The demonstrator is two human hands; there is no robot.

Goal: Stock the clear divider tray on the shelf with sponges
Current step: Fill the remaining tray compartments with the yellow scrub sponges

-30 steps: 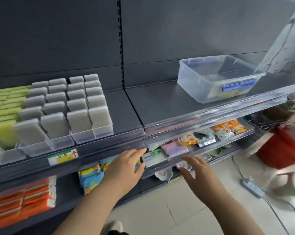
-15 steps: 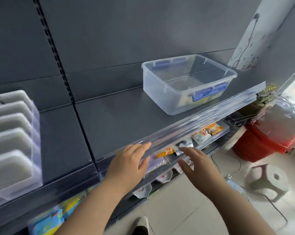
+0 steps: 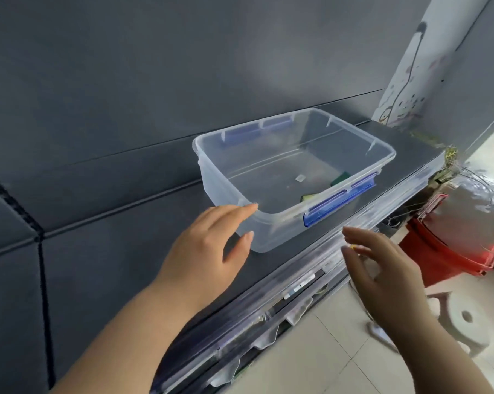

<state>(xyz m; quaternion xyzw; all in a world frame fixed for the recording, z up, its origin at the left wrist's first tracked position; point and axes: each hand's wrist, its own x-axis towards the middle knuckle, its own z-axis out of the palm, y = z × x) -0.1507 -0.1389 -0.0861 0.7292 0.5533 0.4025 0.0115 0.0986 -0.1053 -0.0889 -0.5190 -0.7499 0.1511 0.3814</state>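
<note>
A clear, thin-walled plastic bin (image 3: pixel 271 231), rectangular with rounded corners and a raised rim, sits on a matte dark grey shelf (image 3: pixel 126 251). Blue flip latches (image 3: pixel 339 200) hang on its front and back edges. Inside, against the near wall, lie two sponges, one dark green (image 3: pixel 339 177) and one yellowish (image 3: pixel 308 198), both mostly hidden by the rim and the front latch. A small pale sticker (image 3: pixel 300 178) on the bin floor is too small to read. The left hand (image 3: pixel 203 245) is spread open at the bin's near left corner, forefinger by the rim and thumb by the wall; contact cannot be told. The right hand (image 3: pixel 382 268) hangs open and holds nothing, in front of the shelf's glossy clear edge strip (image 3: pixel 268 302), well apart from the left. To the right stand a red bucket (image 3: pixel 450 251) and a white round stool (image 3: pixel 464 317) on pale floor tiles (image 3: pixel 311 365). Packets on the lower shelves are blurred.
</note>
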